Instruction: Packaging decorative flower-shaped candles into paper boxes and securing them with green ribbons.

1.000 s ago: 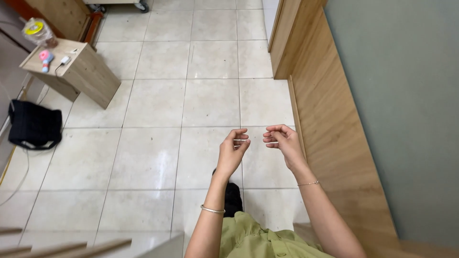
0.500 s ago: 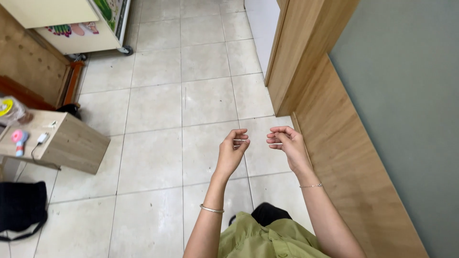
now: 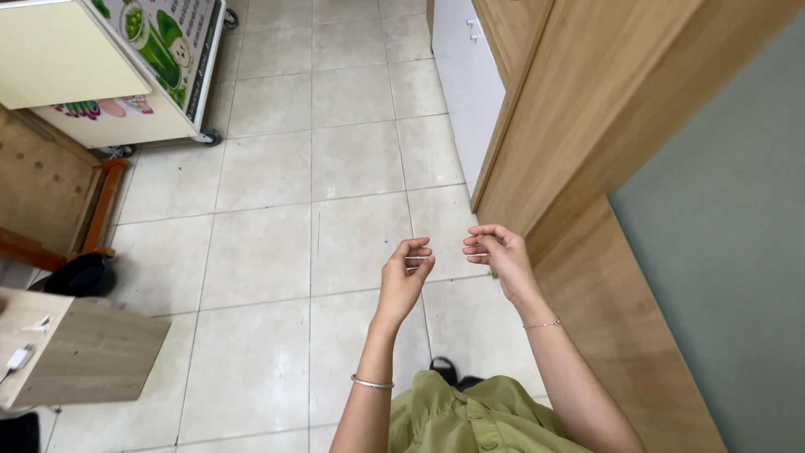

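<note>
A thin pale strand (image 3: 449, 254), hardly more than a faint line and too fine to identify, appears to run between the two hands, which are raised side by side over the tiled floor (image 3: 260, 252). The left hand (image 3: 404, 273) is curled, its fingertips (image 3: 422, 252) drawn in toward the thumb in a pinch, palm turned toward the other hand. The right hand (image 3: 496, 254) mirrors it, fingers bent and gathered at the tips, pinching near the strand's other end. Whether either pinch really has hold of the strand cannot be told at this size; a small gap separates the two hands.

Taking the wooden panel (image 3: 579, 143) as the landmark: the right hand is just beside its lower edge, the left hand a little further out over the floor. A thin bracelet (image 3: 542, 324) circles the right wrist near the panel's base, and a silver bangle (image 3: 371, 383) sits on the left forearm, further from it. Below the hands, a green garment (image 3: 470, 415) fills the bottom of the view, with a dark shoe (image 3: 443, 367) showing just above it. Well away from the panel, across the floor, stand a wheeled cart with a green printed side (image 3: 126, 75) and a small wooden table (image 3: 84, 352), with a dark bag (image 3: 80, 277) between them.
</note>
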